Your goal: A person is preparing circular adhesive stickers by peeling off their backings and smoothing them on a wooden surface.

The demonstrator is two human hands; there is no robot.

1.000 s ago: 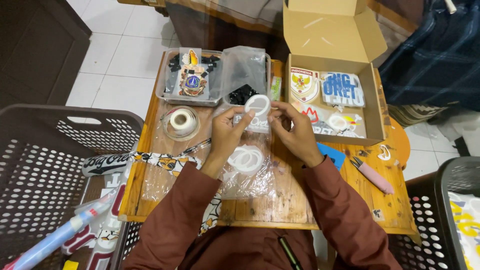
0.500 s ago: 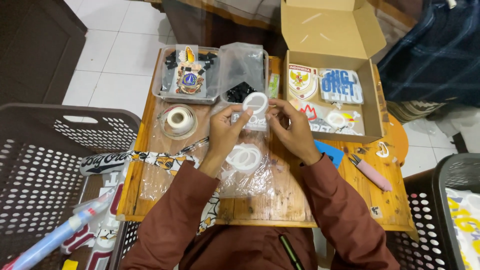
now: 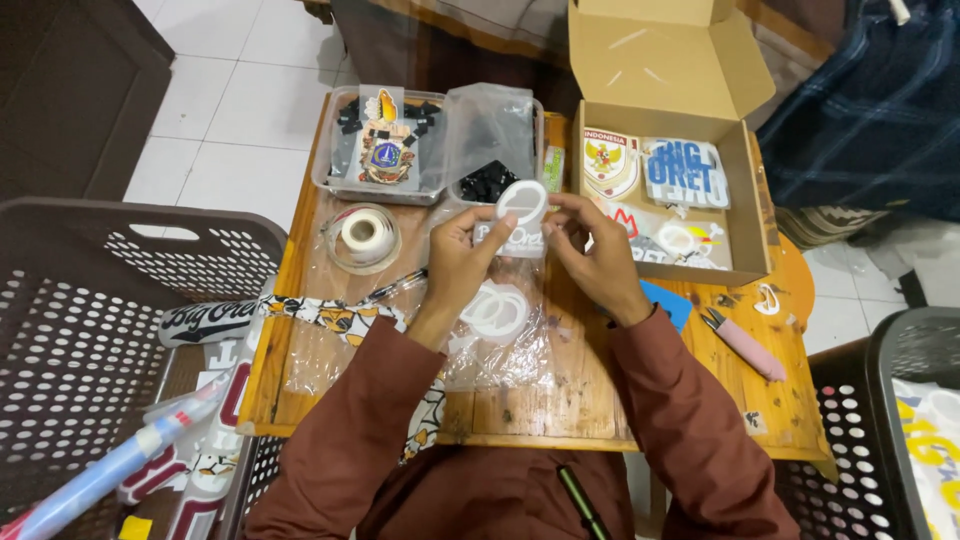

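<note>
Over a small wooden table (image 3: 560, 400), my left hand (image 3: 462, 262) and my right hand (image 3: 596, 258) together pinch a small white flat piece (image 3: 520, 212) with a round top, holding it up between the fingertips. Below the hands a second white ring-shaped piece (image 3: 497, 310) lies on a clear plastic sheet (image 3: 500, 350). Both sleeves are reddish brown.
An open cardboard box (image 3: 745, 200) of stickers stands at the right. Two clear trays (image 3: 335, 170) of small parts sit at the back. A tape roll (image 3: 361, 235), a pen (image 3: 395, 288), a pink cutter (image 3: 748, 346) and patterned straps (image 3: 330, 315) lie around. Dark baskets (image 3: 90, 330) flank the table.
The hands have held the white piece in nearly the same place; the view has shifted slightly. Nothing was let go or picked up.
</note>
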